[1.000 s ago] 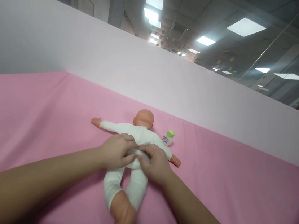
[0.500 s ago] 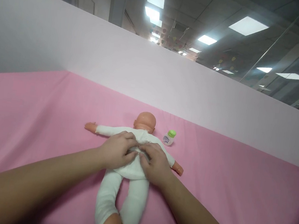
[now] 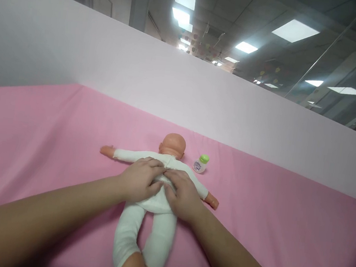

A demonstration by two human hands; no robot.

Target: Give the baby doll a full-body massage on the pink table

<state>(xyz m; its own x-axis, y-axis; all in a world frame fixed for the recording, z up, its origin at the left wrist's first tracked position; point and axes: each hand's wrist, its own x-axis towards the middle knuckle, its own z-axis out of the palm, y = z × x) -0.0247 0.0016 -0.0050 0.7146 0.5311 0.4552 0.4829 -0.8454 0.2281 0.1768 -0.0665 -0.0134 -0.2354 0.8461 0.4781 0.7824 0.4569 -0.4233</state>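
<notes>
**Both hands on the doll's back, thumbs working the middle**

The doll (image 3: 159,179) lies face down on the pink sheet (image 3: 51,135), head away from me, arms stretched out to either side, legs toward me. My left hand (image 3: 139,181) and my right hand (image 3: 183,195) rest side by side on its back over the white suit (image 3: 159,235), fingertips meeting near the spine. The fingers are curled and pressed onto the cloth; whether they pinch a fold of it I cannot tell from this angle.

To do this well, I judge I should keep the pressure light and even on both sides, move in small strokes along the back, and let my palms steady the body so it doesn't slide.

A small bottle with a green cap (image 3: 200,164) stands just beside the doll's head, clear of my hands. The white partition (image 3: 108,64) runs behind.
</notes>
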